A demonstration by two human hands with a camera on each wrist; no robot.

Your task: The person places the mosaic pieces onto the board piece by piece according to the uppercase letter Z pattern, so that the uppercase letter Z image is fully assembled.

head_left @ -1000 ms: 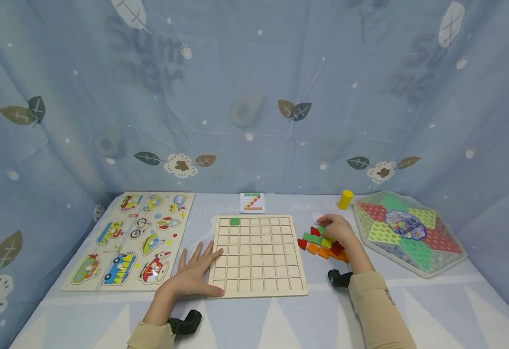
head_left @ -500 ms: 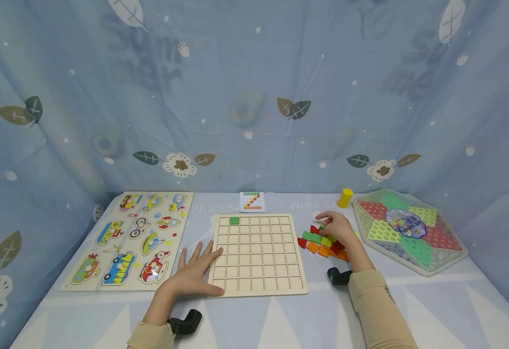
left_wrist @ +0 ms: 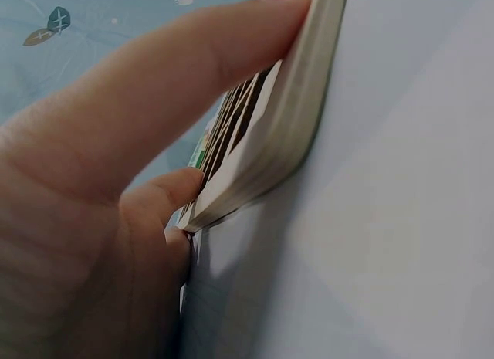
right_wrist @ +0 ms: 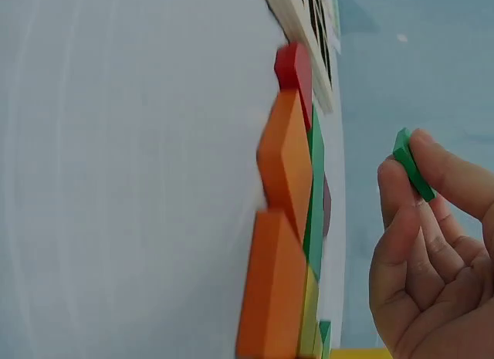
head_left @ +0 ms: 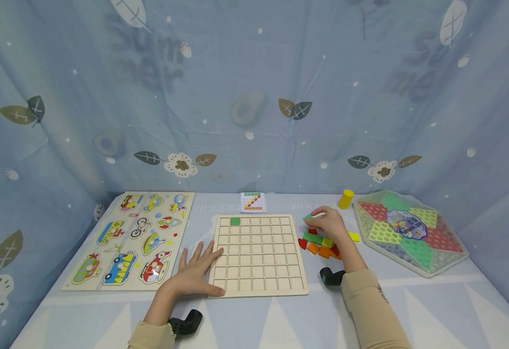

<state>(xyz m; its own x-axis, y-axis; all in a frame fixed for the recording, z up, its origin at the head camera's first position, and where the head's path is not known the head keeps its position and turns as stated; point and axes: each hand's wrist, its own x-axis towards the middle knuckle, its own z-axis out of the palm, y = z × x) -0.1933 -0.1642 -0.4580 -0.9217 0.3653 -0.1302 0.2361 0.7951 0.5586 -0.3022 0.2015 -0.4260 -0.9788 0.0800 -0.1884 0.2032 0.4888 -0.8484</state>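
My left hand (head_left: 195, 275) lies spread at the left edge of a wooden grid board (head_left: 258, 256), thumb and fingertips resting on its rim. In the left wrist view the thumb (left_wrist: 193, 66) presses on the board's corner. One green square tile (head_left: 235, 221) sits in the board's top row. My right hand (head_left: 329, 224) pinches another green tile (right_wrist: 414, 166) between thumb and fingertips, raised above the table. Below that hand lies a pile of red, orange, green and yellow tiles (head_left: 313, 247), partly hidden by the wrist.
Behind the board stands a small pattern card (head_left: 253, 202). A vehicle puzzle board (head_left: 128, 242) lies at the left. On the right are a yellow cylinder (head_left: 346, 199) and a hexagonal game board (head_left: 407, 232). A blue curtain (head_left: 254, 97) hangs behind the table.
My right hand has lifted a green tile from the pile and moved left toward the grid board. A yellow tile right of the wrist now shows more. My left hand has stayed put.
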